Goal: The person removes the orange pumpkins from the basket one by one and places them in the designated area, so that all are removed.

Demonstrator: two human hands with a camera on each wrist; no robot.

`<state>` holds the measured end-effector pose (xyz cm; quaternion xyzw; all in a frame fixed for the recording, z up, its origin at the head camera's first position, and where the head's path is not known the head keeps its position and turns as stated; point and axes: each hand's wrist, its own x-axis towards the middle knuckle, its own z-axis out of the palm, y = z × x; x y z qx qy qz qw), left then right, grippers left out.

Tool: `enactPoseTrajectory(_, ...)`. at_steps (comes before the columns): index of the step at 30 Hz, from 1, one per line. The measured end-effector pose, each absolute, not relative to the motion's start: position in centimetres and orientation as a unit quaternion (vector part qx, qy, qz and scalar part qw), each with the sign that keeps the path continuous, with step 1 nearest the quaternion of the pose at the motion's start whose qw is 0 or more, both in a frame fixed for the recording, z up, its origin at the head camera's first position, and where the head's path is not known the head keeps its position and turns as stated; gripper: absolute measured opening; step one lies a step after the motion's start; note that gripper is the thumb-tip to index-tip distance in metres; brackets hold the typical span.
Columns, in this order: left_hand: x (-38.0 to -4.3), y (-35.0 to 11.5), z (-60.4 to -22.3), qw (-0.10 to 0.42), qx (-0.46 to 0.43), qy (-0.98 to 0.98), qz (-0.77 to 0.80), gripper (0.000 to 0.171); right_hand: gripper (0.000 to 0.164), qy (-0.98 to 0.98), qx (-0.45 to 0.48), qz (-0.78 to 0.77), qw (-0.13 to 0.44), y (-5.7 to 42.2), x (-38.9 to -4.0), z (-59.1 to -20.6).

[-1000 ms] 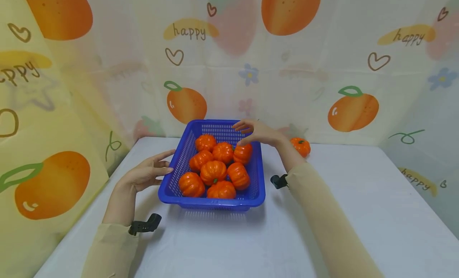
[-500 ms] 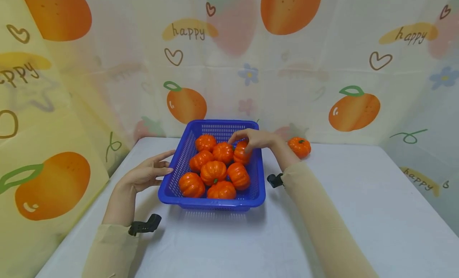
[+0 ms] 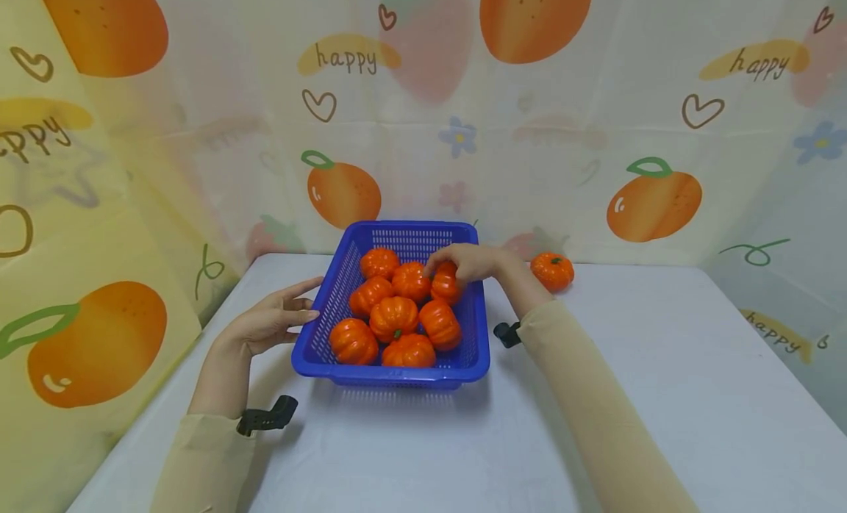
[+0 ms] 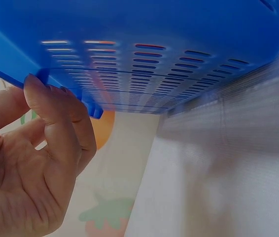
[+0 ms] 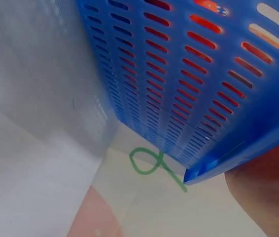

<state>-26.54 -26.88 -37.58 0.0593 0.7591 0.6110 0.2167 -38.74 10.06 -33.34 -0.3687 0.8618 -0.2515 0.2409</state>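
Note:
A blue plastic basket [image 3: 390, 375] with slotted walls holds several small orange pumpkins. My left hand [image 3: 274, 318] is at the basket's left side, with fingertips touching the outside just under the rim. In the left wrist view, the fingers [image 4: 55, 118] of that hand meet the underside of the blue rim, loosely bent. My right hand [image 3: 466, 263] reaches over the basket's right wall and grips the pumpkin [image 3: 446, 284] at the back right, thumb and fingers on either side of it. From the right wrist, the basket wall [image 5: 179, 84] hides the fingers.
Another orange pumpkin [image 3: 552, 271] lies outside the basket, right of it at the back of the table. The white-covered table [image 3: 635, 366] extends to the right. Behind it hangs a fruit-printed curtain [image 3: 562, 153], and another stretch of printed cloth [image 3: 99, 241] borders the left.
The right hand has come down from above the basket's back right onto the pumpkin there, and its fingers have closed around it. The left hand and the basket stay put.

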Motion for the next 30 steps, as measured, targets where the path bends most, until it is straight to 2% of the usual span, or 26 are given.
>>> enactPoseTrajectory(15,-26.3,-26.76,-37.54,0.216,0.064,0.761,0.608,0.079,0.06,0.887,-0.38,-0.178,0.19,9.92,-38.13,-33.35)
enactPoseTrajectory(27,-26.35,-26.78,-37.61,0.216,0.068,0.761,0.608,0.078,0.052,0.874,-0.395,-0.21,0.189,10.16,-38.13,-32.81)
enactPoseTrajectory(30,-26.36,-26.8,-37.62,0.216,0.07,0.76,0.609,0.077,0.054,0.876,-0.396,-0.195,0.192,9.97,-38.21,-32.82)
